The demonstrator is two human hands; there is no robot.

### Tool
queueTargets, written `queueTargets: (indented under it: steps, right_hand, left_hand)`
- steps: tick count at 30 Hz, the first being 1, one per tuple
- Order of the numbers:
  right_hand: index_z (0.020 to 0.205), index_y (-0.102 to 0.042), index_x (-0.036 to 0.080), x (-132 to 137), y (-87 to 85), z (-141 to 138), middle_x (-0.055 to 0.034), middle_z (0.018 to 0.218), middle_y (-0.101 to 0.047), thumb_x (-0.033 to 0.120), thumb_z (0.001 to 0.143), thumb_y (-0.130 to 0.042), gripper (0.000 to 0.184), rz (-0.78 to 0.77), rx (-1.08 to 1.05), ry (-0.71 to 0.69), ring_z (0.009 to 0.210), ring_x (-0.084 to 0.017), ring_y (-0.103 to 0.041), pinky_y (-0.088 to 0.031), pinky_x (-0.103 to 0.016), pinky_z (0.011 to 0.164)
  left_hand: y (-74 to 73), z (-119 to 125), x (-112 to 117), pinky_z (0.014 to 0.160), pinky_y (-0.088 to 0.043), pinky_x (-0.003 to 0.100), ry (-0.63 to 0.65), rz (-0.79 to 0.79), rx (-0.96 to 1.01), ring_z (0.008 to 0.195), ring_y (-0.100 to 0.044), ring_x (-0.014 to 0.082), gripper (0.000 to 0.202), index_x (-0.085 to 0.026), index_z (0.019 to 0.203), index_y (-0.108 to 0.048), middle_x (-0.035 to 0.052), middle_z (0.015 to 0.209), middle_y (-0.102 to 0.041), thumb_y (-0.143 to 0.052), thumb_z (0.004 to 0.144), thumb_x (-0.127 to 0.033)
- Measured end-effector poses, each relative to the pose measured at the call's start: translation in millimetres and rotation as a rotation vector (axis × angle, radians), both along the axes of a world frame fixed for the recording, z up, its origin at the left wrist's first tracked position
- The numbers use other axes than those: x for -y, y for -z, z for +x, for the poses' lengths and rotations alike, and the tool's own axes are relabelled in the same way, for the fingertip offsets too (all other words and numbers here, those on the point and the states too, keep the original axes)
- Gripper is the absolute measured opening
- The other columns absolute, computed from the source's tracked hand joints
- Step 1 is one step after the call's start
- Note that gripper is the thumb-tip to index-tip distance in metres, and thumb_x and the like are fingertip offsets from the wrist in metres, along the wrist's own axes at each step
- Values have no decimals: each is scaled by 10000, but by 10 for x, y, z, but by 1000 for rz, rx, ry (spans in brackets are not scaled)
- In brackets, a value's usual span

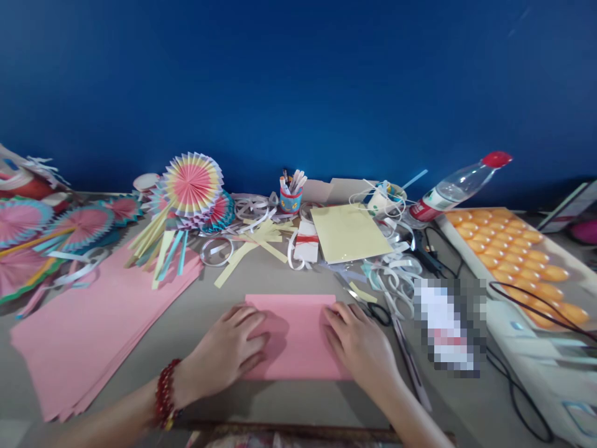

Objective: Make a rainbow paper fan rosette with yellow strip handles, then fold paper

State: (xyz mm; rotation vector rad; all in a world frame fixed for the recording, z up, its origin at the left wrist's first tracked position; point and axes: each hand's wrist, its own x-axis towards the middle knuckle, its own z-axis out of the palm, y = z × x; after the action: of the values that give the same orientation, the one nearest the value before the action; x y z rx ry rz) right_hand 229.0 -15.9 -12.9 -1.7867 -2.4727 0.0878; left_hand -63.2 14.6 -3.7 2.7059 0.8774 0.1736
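A pink sheet of paper (293, 339) lies flat on the grey table, straight in front of me. Its shape looks like a wide rectangle, and a fold may run along it. My left hand (237, 342) rests on the paper's left edge with fingers apart, a red bead bracelet at its wrist. On the opposite edge lies my right hand (352, 336), fingers stretched over the paper and pressing lightly. Just beyond the right hand are scissors with black handles (380, 313) and a long, slim grey tool (410, 361).
A stack of pink paper (93, 323) spreads at the left, with folded paper rosettes (191, 183) behind. Paper strips (261, 239), a yellow sheet (352, 233) and a pen cup (291, 199) stand at the back. At right are a plastic bottle (459, 186) and an orange-domed tray (508, 249).
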Motion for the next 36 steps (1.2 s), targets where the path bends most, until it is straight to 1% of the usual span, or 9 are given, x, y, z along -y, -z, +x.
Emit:
queueTargets:
  steps: [8, 13, 17, 20, 23, 25, 28, 32, 36]
  right_hand:
    - [1121, -684, 167, 44, 26, 0, -81, 1087, -682, 202, 890, -587, 253, 15, 10, 10, 918, -244, -591, -469, -345, 755]
    - [1108, -684, 168, 58, 67, 5, -81, 1071, -688, 206, 911, -555, 238, 76, -16, 4, 908, -236, -590, -453, -343, 756]
    - [1112, -682, 170, 80, 114, 5, -85, 1065, -687, 236, 934, -531, 242, 109, -36, 22, 904, -238, -588, -445, -349, 762]
    - [1131, -677, 178, 100, 148, 3, -91, 1097, -680, 258, 947, -518, 256, 124, -51, 45, 923, -242, -587, -446, -360, 780]
    - [1144, -677, 189, 117, 178, 12, -98, 1167, -665, 271, 955, -507, 268, 137, -66, 51, 966, -250, -584, -452, -370, 808]
    - [1147, -680, 193, 125, 195, 23, -100, 1203, -655, 280, 959, -500, 274, 147, -67, 51, 987, -259, -579, -457, -378, 823]
    - [1148, -685, 196, 128, 200, 33, -102, 1218, -651, 283, 962, -497, 278, 146, -54, 47, 991, -266, -577, -467, -384, 822]
    - [1158, -683, 197, 112, 149, 29, -103, 1218, -649, 267, 958, -503, 278, 100, -41, 44, 1006, -269, -577, -484, -382, 817]
    - [1168, -673, 198, 94, 75, 18, -106, 1232, -635, 260, 936, -534, 278, 50, -26, 46, 1025, -278, -572, -495, -385, 807]
  left_hand:
    - [66, 26, -36, 1045, -378, 474, 45, 53, -6, 1203, -457, 273, 186, -200, 999, -667, 104, 1293, -545, -528, 962, -317]
    - [72, 35, -24, 1057, -363, 438, 105, 100, -13, 1212, -437, 258, 168, -190, 1016, -639, 66, 1403, -510, -511, 969, -288]
    - [88, 47, -4, 1041, -369, 413, 114, 125, -70, 1204, -430, 252, 178, -176, 1021, -635, 56, 1423, -503, -509, 970, -290]
    - [109, 46, 6, 1047, -360, 409, 109, 158, -87, 1207, -426, 251, 251, -182, 1157, -621, 65, 1412, -511, -519, 967, -310]
    - [115, 37, 1, 1048, -358, 420, 143, 196, -104, 1203, -438, 250, 405, -242, 1357, -523, 77, 1376, -532, -537, 957, -303]
    - [100, 37, -11, 1045, -363, 427, 155, 207, -115, 1193, -455, 252, 433, -277, 1383, -506, 79, 1338, -550, -541, 952, -297]
    - [65, 62, -44, 1070, -350, 427, 169, 214, -95, 1223, -454, 254, 357, -261, 1311, -577, 74, 1371, -534, -524, 960, -298]
    - [41, 157, -117, 1121, -318, 403, 281, 219, -61, 1283, -440, 238, 258, -182, 1156, -655, 63, 1470, -477, -485, 977, -253]
    - [41, 286, -193, 1068, -384, 392, 330, 198, -59, 1191, -508, 229, 200, -169, 1008, -672, 81, 1334, -584, -490, 976, -246]
